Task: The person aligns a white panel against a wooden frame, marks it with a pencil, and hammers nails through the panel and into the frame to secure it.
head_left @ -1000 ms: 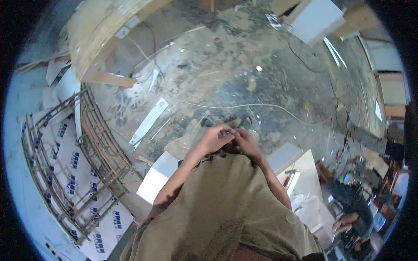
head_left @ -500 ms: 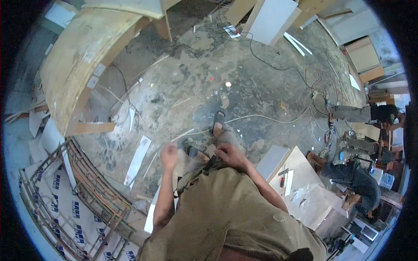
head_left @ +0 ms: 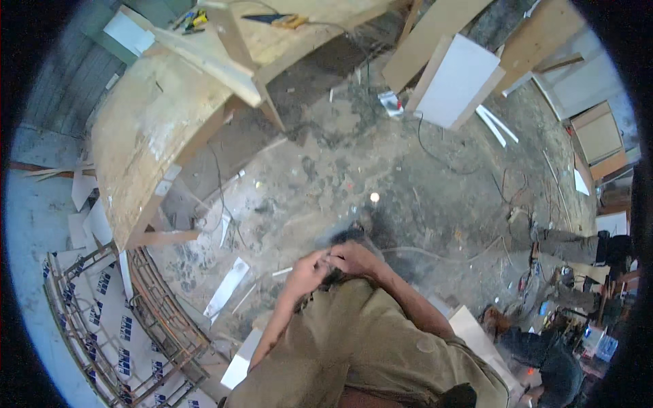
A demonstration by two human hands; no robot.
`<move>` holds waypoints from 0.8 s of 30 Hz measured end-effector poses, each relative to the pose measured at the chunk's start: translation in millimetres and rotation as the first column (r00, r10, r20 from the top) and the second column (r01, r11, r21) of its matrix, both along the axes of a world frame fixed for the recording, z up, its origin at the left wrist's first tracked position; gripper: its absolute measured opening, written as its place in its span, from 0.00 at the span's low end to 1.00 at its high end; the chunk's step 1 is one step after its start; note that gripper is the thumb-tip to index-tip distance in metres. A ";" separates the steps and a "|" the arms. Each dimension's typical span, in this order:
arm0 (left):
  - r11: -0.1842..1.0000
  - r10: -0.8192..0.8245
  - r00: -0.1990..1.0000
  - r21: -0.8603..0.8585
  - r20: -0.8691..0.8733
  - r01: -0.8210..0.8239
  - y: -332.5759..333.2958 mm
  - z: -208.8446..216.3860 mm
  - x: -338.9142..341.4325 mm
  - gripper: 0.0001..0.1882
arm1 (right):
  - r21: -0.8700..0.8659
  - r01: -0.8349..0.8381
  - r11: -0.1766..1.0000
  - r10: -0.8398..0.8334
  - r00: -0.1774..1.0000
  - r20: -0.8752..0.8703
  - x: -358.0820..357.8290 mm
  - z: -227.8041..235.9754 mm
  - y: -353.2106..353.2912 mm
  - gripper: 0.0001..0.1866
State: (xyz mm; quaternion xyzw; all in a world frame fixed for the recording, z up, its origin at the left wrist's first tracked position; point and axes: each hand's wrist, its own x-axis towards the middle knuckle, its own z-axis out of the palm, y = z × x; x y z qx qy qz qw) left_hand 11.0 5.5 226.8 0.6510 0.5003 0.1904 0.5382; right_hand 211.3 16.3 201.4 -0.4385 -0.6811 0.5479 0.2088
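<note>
My left hand point(head_left: 307, 275) and my right hand point(head_left: 355, 258) meet in front of my body, at the front of the olive-brown shirt point(head_left: 340, 319). Their fingers are bent and pinched close together, tip to tip. Something small and pale may be between the fingertips, too small to name. Below the hands, a dark shoe point(head_left: 348, 234) partly shows on the stained floor.
A long plywood workbench point(head_left: 146, 136) curves along the left, with a handsaw point(head_left: 275, 19) on top. White-faced boards point(head_left: 457, 81) lean at the back right. A cable point(head_left: 442, 257) crosses the floor. Metal frames point(head_left: 163, 306) lie lower left. Co-workers point(head_left: 537, 353) bend at the right.
My left hand has moved right and come together with my right hand. The view has tilted up, showing more of the workbench and the handsaw.
</note>
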 end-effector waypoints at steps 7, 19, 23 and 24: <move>0.966 -0.246 0.968 0.072 -0.053 0.250 101.2 19.3 66.4 0.10 | -0.258 -0.094 0.962 0.116 0.990 0.074 87.9 18.6 80.7 0.20; 0.973 0.063 0.994 0.228 -0.088 -0.042 286.1 -51.5 68.7 0.05 | -0.039 0.194 0.980 -0.183 0.964 0.192 109.8 0.3 249.2 0.18; 0.958 0.246 0.956 0.192 -0.158 -0.214 366.4 -73.7 19.3 0.05 | 0.054 0.200 0.978 -0.205 0.903 0.378 151.8 2.9 325.6 0.16; 0.943 0.330 0.932 0.106 -0.151 -0.317 374.7 -72.3 5.4 0.06 | 0.097 0.251 0.963 -0.269 0.885 0.379 161.1 2.8 341.3 0.16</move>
